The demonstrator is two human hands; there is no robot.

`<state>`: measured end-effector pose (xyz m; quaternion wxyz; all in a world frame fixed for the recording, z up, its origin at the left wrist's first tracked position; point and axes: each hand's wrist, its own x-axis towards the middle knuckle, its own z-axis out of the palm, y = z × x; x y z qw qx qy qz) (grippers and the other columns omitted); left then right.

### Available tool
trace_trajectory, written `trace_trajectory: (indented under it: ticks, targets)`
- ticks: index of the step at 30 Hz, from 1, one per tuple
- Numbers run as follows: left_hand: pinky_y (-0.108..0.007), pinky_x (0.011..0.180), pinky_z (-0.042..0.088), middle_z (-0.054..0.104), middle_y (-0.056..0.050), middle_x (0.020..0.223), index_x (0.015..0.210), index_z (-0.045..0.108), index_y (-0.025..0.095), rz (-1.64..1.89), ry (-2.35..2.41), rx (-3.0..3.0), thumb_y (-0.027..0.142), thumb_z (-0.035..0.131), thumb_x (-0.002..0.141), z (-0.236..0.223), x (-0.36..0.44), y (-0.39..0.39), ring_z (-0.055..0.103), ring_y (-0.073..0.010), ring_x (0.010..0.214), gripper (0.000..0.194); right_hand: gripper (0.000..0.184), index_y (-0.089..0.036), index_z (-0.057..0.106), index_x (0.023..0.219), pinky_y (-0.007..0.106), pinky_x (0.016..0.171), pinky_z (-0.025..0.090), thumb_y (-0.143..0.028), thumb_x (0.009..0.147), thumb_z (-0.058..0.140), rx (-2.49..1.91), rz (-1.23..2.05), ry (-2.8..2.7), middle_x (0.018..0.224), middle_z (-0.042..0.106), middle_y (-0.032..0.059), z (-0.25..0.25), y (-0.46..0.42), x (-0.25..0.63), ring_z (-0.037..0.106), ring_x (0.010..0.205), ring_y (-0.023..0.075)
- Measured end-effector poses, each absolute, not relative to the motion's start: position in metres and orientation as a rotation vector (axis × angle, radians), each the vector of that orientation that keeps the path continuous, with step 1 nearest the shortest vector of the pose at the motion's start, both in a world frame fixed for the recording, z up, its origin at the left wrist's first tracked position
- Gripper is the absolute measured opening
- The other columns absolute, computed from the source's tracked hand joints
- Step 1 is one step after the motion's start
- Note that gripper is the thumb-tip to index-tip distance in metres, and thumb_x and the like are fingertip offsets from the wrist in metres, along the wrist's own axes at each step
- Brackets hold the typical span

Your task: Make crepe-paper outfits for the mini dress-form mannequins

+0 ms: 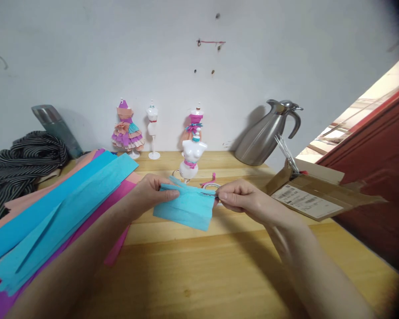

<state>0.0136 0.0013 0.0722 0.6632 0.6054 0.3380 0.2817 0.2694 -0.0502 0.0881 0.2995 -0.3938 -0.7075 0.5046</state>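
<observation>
A piece of light-blue crepe paper [184, 210] hangs above the table, pinched at its upper left by the thumb and fingers of my left hand [154, 192]. My right hand [236, 195] is closed around a small pair of scissors [210, 194]. Their thin blades lie at the paper's upper right edge; whether they are apart there is too small to tell. A narrow strip stands up from the paper's top edge beside my left thumb. Just behind the paper is a white mini mannequin [193, 153] with a pink band at its waist and a blue one at its neck.
Long crepe sheets [69, 201] in several colours cover the left side. Against the wall stand a ruffled-dress mannequin [127, 128], a plain one [152, 128] and a pink-topped one [196, 118]. A steel jug [262, 133] and a cardboard box [314, 192] are at right.
</observation>
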Motion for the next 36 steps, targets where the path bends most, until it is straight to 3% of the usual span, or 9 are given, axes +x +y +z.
trace_trajectory:
  ticks: [4, 13, 18, 23, 31, 36]
  targets:
    - [-0.025, 0.059, 0.049, 0.069, -0.003, 0.07, 0.07, 0.072, 0.013, 0.627, 0.768, 1.373, 0.038, 0.079, 0.062, 0.073, 0.012, 0.003, 0.059, -0.0135, 0.062, 0.027, 0.051, -0.02, 0.033, 0.052, 0.028, 0.048, 0.014, -0.052, 0.087, 0.053, -1.025, 1.357, -1.894, 0.05, 0.025, -0.0065, 0.086, -0.049, 0.272, 0.02, 0.049, 0.0078]
    - [-0.023, 0.06, 0.047, 0.069, -0.003, 0.074, 0.07, 0.072, 0.014, 0.543, 0.763, 1.494, 0.034, 0.076, 0.065, 0.083, 0.008, 0.003, 0.058, -0.0129, 0.065, 0.022, 0.046, -0.014, 0.057, 0.062, 0.029, 0.048, 0.018, -0.054, 0.085, 0.054, -1.044, 1.497, -1.836, 0.046, 0.033, -0.0053, 0.083, -0.047, 0.275, 0.028, 0.048, 0.009]
    - [-0.025, 0.061, 0.049, 0.072, -0.004, 0.081, 0.076, 0.074, 0.015, 0.625, 0.778, 1.562, 0.037, 0.076, 0.067, 0.077, 0.003, 0.01, 0.061, -0.0159, 0.07, 0.024, 0.046, -0.009, 0.068, 0.083, 0.028, 0.047, 0.016, -0.053, 0.084, 0.055, -1.081, 1.539, -1.79, 0.046, 0.035, -0.0061, 0.085, -0.047, 0.277, 0.026, 0.046, 0.0086]
    - [-0.027, 0.066, 0.051, 0.072, -0.005, 0.083, 0.079, 0.075, 0.015, 0.645, 0.746, 1.591, 0.038, 0.075, 0.068, 0.076, 0.001, 0.013, 0.063, -0.0184, 0.076, 0.025, 0.046, -0.01, 0.067, 0.077, 0.028, 0.047, 0.019, -0.054, 0.083, 0.056, -1.074, 1.5, -1.796, 0.045, 0.033, -0.0063, 0.087, -0.048, 0.276, 0.027, 0.046, 0.0087]
    - [-0.025, 0.059, 0.048, 0.069, -0.003, 0.074, 0.071, 0.071, 0.014, 0.655, 0.794, 1.498, 0.037, 0.076, 0.065, 0.079, 0.002, 0.01, 0.059, -0.0147, 0.065, 0.025, 0.046, -0.013, 0.066, 0.073, 0.028, 0.052, 0.028, -0.056, 0.084, 0.055, -1.068, 1.383, -1.838, 0.045, 0.027, -0.0073, 0.085, -0.046, 0.276, 0.03, 0.048, 0.0098]
    - [-0.024, 0.056, 0.045, 0.065, -0.002, 0.067, 0.066, 0.068, 0.012, 0.66, 0.783, 1.48, 0.037, 0.076, 0.065, 0.077, 0.006, 0.009, 0.055, -0.0125, 0.06, 0.026, 0.046, -0.012, 0.067, 0.076, 0.028, 0.049, 0.025, -0.056, 0.085, 0.054, -1.14, 1.312, -1.849, 0.046, 0.025, -0.0066, 0.092, -0.049, 0.284, 0.027, 0.047, 0.0101]
